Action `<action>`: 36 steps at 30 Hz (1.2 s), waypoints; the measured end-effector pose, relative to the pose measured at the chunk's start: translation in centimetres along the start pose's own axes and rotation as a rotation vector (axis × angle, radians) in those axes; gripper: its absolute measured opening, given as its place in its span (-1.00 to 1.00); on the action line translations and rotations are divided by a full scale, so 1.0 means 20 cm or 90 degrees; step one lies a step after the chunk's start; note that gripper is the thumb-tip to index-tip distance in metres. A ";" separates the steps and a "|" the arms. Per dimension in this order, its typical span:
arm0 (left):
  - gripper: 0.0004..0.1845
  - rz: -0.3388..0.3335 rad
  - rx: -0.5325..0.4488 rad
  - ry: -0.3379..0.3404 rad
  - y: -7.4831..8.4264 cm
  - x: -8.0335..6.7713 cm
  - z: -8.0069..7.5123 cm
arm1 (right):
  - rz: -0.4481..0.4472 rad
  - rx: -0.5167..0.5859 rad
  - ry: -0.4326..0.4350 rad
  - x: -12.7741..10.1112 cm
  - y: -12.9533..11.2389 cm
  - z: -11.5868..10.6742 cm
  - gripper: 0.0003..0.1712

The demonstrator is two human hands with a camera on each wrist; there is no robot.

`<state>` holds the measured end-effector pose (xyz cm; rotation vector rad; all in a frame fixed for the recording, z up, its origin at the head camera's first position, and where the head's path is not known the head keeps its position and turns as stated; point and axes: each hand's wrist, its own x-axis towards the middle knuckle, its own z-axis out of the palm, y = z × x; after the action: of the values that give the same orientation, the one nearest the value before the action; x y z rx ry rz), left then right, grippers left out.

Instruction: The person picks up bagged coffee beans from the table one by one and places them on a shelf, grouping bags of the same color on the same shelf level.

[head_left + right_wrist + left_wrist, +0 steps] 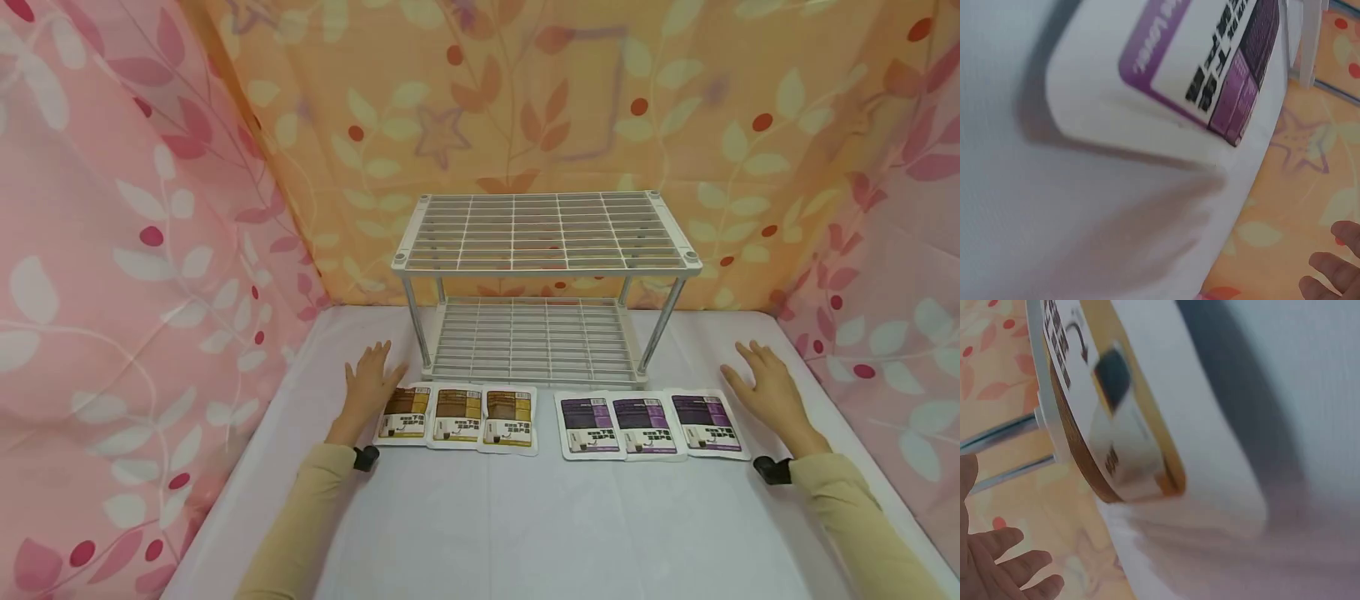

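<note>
Three brown-and-gold labelled white packets [456,417] lie in an overlapping row on the white table, left of centre. To their right lies a row of three purple-labelled white packets [651,425]. My left hand [367,385] is beside the leftmost brown packet, fingers spread and holding nothing; its thumb is near that packet's upper corner. In the left wrist view, a brown packet [1147,444] fills the middle, apart from the fingertips. My right hand [768,390] stands just right of the last purple packet, fingers spread, gripping nothing. The right wrist view shows a purple packet [1166,75] close up.
Behind the packets stands a two-tier white wire rack [546,233] with metal posts. Its lower shelf [532,337] sits close to the table. Patterned cloth [525,100] hangs behind and at both sides. The white tabletop [555,533] stretches in front of the packets.
</note>
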<state>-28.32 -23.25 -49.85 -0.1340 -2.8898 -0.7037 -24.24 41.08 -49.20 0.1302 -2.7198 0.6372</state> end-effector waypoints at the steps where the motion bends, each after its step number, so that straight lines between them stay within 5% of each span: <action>1: -0.26 -0.001 -0.001 -0.002 0.01 -0.01 0.00 | 0.002 0.004 -0.001 -0.01 -0.01 0.01 -0.30; 20: -0.28 0.118 -0.067 0.031 0.22 -0.12 0.11 | -0.077 0.017 0.005 -0.08 -0.27 0.10 -0.43; 36: -0.33 0.173 -0.054 -0.032 0.43 -0.18 0.18 | -0.121 0.043 -0.063 -0.13 -0.41 0.20 -0.46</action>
<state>-24.29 -14.16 -49.87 -0.5504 -2.8094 -0.7794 -21.74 31.90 -50.12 0.4422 -2.7355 0.6838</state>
